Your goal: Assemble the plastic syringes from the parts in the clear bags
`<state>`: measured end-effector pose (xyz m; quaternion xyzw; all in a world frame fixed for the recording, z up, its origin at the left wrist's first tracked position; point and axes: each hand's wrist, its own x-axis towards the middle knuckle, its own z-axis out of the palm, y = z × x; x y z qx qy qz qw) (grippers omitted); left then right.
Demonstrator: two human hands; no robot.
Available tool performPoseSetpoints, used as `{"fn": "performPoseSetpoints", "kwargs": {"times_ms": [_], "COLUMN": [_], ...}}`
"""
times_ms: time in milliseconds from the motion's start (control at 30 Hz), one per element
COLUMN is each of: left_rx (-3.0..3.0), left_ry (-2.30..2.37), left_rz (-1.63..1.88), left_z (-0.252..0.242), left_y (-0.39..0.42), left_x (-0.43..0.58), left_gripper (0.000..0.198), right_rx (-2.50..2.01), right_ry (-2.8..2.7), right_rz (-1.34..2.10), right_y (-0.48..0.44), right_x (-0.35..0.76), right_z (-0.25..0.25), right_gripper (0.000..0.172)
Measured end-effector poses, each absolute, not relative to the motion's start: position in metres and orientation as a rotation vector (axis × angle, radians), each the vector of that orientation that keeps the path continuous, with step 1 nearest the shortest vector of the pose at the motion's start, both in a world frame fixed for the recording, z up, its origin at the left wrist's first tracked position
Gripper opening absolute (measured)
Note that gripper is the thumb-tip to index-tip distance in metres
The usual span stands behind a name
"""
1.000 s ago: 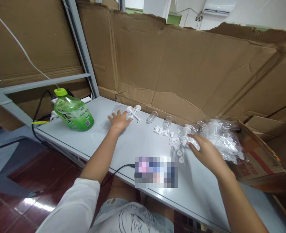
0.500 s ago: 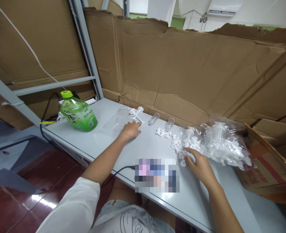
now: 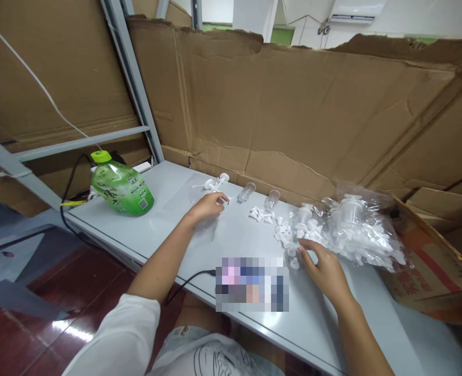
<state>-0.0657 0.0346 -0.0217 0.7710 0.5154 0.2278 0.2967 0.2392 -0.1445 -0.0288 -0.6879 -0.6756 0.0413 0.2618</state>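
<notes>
My left hand (image 3: 207, 207) lies on a clear plastic bag (image 3: 205, 222) on the grey table (image 3: 168, 230), its fingers curled close to white plunger parts (image 3: 215, 183). My right hand (image 3: 322, 267) rests palm down with fingers spread, beside a scatter of small white caps (image 3: 284, 235). Two clear syringe barrels (image 3: 245, 191) lie near the cardboard wall. A clear bag full of white plastic parts (image 3: 356, 232) sits just beyond my right hand.
A green drink bottle (image 3: 120, 186) lies on its side at the table's left end, near a power strip and black cable (image 3: 68, 198). Cardboard sheets (image 3: 293, 115) wall the back. A cardboard box (image 3: 430, 261) stands at the right. A blurred patch covers something at the front edge.
My left hand has drawn back along the plastic bag toward the plunger parts and curled its fingers. My right hand has come off the parts bag to the table by the caps.
</notes>
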Motion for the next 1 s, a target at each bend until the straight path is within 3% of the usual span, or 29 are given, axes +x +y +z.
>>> {"fn": "performPoseSetpoints", "kwargs": {"times_ms": [133, 400, 667, 900, 1000], "left_rx": [1.985, 2.344, 2.407, 2.362, 2.395], "left_ry": [1.236, 1.511, 1.525, 1.602, 1.343], "left_rz": [0.494, 0.560, 0.554, 0.715, 0.899], "left_z": [-0.020, -0.015, -0.023, -0.019, -0.004], "left_y": [0.034, 0.057, 0.083, 0.078, 0.060], "left_x": [-0.068, -0.049, 0.003, 0.014, 0.012], "left_gripper": [0.036, 0.035, 0.059, 0.051, 0.045], "right_rx": [-1.857, -1.834, -1.778, -1.741, -1.652], "right_ry": [-1.837, -1.835, -1.850, -1.791, -1.628], "right_rz": [0.122, 0.146, 0.143, 0.156, 0.240], "right_y": [-0.145, -0.144, -0.143, -0.145, -0.145], "right_x": [0.239, 0.237, 0.236, 0.235, 0.231], "right_z": [-0.030, -0.028, -0.031, -0.031, -0.029], "right_gripper": [0.031, 0.030, 0.030, 0.028, 0.035]}}
